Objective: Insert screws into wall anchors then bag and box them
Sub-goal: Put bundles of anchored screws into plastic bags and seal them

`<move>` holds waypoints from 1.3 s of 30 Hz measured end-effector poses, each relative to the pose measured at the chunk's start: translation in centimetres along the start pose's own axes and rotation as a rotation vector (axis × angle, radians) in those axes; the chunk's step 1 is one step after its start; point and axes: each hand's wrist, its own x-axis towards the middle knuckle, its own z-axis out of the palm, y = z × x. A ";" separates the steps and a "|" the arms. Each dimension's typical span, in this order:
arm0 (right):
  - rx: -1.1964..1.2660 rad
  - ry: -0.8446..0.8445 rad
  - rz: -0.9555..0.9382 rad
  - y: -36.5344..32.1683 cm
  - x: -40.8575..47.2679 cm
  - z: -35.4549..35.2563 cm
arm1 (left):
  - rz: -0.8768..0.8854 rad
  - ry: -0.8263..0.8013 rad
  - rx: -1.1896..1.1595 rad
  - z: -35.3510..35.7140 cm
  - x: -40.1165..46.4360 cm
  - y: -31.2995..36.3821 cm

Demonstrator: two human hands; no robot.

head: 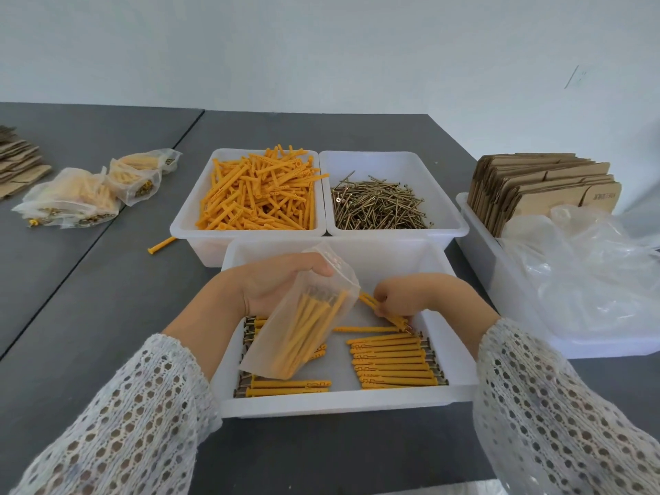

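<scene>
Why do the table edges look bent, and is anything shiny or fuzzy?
Head view: the wide lens bows the gray table edges outward near the corners; soft even light, only faint shadows under the bins; white glare on the crumpled plastic sheet; the small bag in the left hand looks hazy; the lace sleeves at the frame's bottom blur slightly.

Four white bins [250, 241], three filled bags [71, 198]

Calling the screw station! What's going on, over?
Left hand holds the bag, part filled. Right hand pinches anchors in the front tray. Nothing in the way, over.
</scene>
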 end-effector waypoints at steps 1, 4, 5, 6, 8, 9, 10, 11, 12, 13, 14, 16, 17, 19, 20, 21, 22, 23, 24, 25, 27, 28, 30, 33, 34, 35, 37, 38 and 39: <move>0.119 0.013 0.000 0.5 0.0 -0.1 | -0.004 0.002 0.004 0.0 0.1 0.0; 0.445 0.100 -0.038 1.5 -0.3 -0.3 | -0.017 -0.002 -0.002 0.0 0.2 0.0; 0.527 0.139 -0.067 1.7 -0.4 -0.3 | -0.020 -0.009 -0.011 0.0 0.2 0.0; 0.587 0.178 -0.097 1.8 -0.6 -0.3 | -0.026 -0.019 -0.013 -0.1 0.2 0.0; 0.655 0.246 -0.165 1.9 -0.7 -0.4 | -0.034 -0.035 0.008 -0.2 0.3 0.0; 0.666 0.268 -0.208 2.0 -0.7 -0.5 | -0.038 -0.034 0.011 -0.3 0.4 -0.1; 0.674 0.279 -0.256 2.1 -0.8 -0.5 | -0.043 -0.029 0.009 -0.3 0.5 -0.1; 0.687 0.278 -0.306 2.3 -0.8 -0.6 | -0.048 -0.025 0.010 -0.3 0.5 -0.1; 0.709 0.261 -0.356 2.5 -0.8 -0.6 | -0.050 -0.023 0.020 -0.3 0.6 -0.1; 0.740 0.225 -0.405 2.7 -0.9 -0.7 | -0.050 -0.021 0.039 -0.3 0.7 -0.2; 0.777 0.161 -0.452 2.8 -0.9 -0.7 | -0.052 -0.018 0.063 -0.2 0.8 -0.2; 0.825 -0.013 -0.521 2.8 -1.1 -0.9 | -0.067 -0.016 0.111 0.0 0.9 -0.3; 0.811 -0.081 -0.535 2.6 -1.2 -1.0 | -0.074 -0.019 0.129 0.0 1.0 -0.3; 0.720 -0.135 -0.536 1.9 -1.4 -1.3 | -0.064 -0.024 0.167 0.2 1.0 -0.4; 0.675 -0.141 -0.534 1.5 -1.5 -1.4 | -0.052 -0.030 0.185 0.4 1.1 -0.4; 0.637 -0.147 -0.535 1.0 -1.6 -1.5 | -0.041 -0.041 0.196 0.5 1.1 -0.4; 0.597 -0.149 -0.535 0.5 -1.8 -1.8 | -0.032 -0.055 0.203 0.5 1.1 -0.4; 0.545 -0.140 -0.529 0.0 -2.0 -2.1 | -0.025 -0.078 0.211 0.5 1.1 -0.5; 0.482 -0.116 -0.511 -0.5 -2.1 -2.5 | -0.018 -0.107 0.220 0.5 1.2 -0.6; 0.417 -0.081 -0.488 -1.1 -2.2 -3.1 | -0.009 -0.128 0.226 0.5 1.2 -0.6; 0.305 0.000 -0.453 -2.2 -2.3 -4.2 | -0.013 -0.137 0.201 0.4 1.1 -0.5; 0.277 0.034 -0.454 -2.7 -2.4 -4.7 | -0.012 -0.144 0.178 0.3 1.0 -0.4; 0.337 0.096 -0.490 -3.4 -2.3 -5.3 | 0.008 -0.156 0.125 0.0 1.0 -0.5; 0.614 0.240 -0.542 -3.7 -1.7 -4.9 | 0.010 -0.133 0.020 -0.1 0.9 -0.4; 0.697 0.281 -0.556 -3.7 -1.4 -4.5 | 0.008 -0.136 0.004 0.1 0.9 -0.3; 0.764 0.304 -0.565 -3.7 -1.1 -4.1 | 0.008 -0.149 0.000 0.2 0.9 -0.3; 0.856 0.303 -0.579 -3.3 -0.6 -3.3 | 0.022 -0.170 0.009 0.5 0.9 -0.2; 0.876 0.289 -0.593 -3.0 -0.5 -3.2 | 0.029 -0.157 0.012 0.4 1.0 -0.2; 0.889 0.267 -0.612 -2.7 -0.6 -3.2 | 0.030 -0.132 0.015 0.3 1.0 -0.1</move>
